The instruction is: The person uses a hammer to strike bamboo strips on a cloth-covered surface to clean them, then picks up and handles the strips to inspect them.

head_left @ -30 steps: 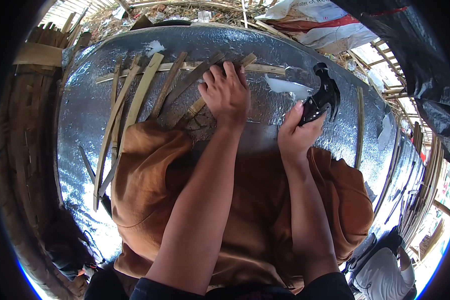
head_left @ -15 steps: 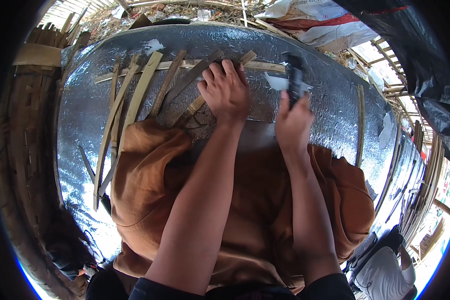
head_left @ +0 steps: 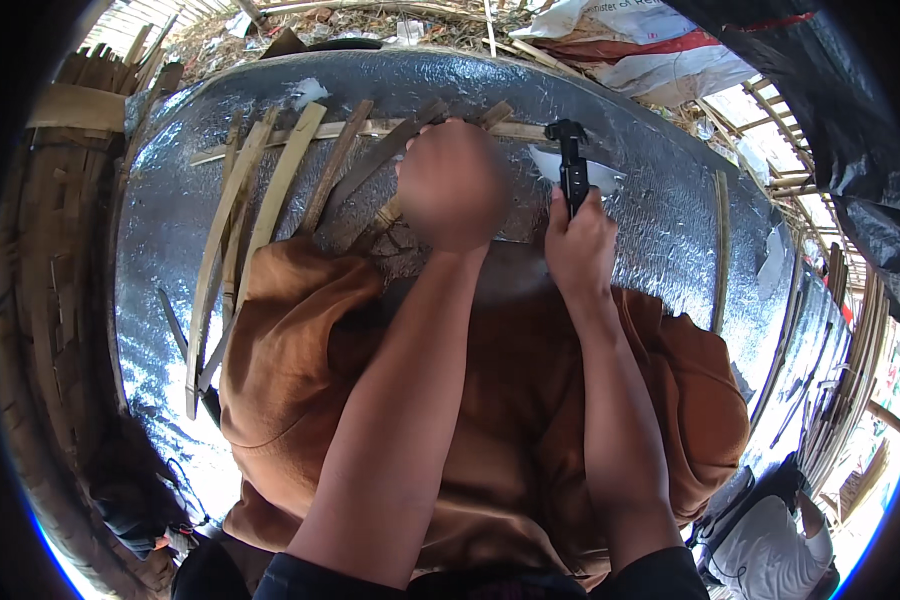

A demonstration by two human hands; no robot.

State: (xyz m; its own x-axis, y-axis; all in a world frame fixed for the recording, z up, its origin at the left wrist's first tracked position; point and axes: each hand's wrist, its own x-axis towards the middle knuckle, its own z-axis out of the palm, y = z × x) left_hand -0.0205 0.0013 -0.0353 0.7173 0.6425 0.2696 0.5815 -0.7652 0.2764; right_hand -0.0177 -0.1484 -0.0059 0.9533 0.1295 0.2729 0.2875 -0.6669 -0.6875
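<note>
My right hand [head_left: 582, 240] is closed round the handle of a black hammer [head_left: 573, 170]. The hammer's head is up, over or beside the right part of a long bamboo crosspiece [head_left: 525, 130]. My left hand [head_left: 452, 185] looks blurred, but its fingertips curl over a bamboo strip [head_left: 497, 113] where it meets the crosspiece. A darker flat strip [head_left: 380, 152] passes close to that hand's left side. Several more strips, among them a pale one [head_left: 288, 175], cross the long piece farther left. Brown cloth [head_left: 510, 400] covers my lap and hides their lower ends.
A shiny silver sheet [head_left: 660, 210] lies beneath the work, with a torn white patch [head_left: 550, 165] near the hammer. One loose strip [head_left: 721, 250] lies at the right. Bundled bamboo [head_left: 65, 280] stands at the left. White sacks [head_left: 650, 60] are at the far right.
The hammer and my right hand have shifted slightly left, with the hammer's head a little lower. My left hand stays at the same spot but now appears blurred.
</note>
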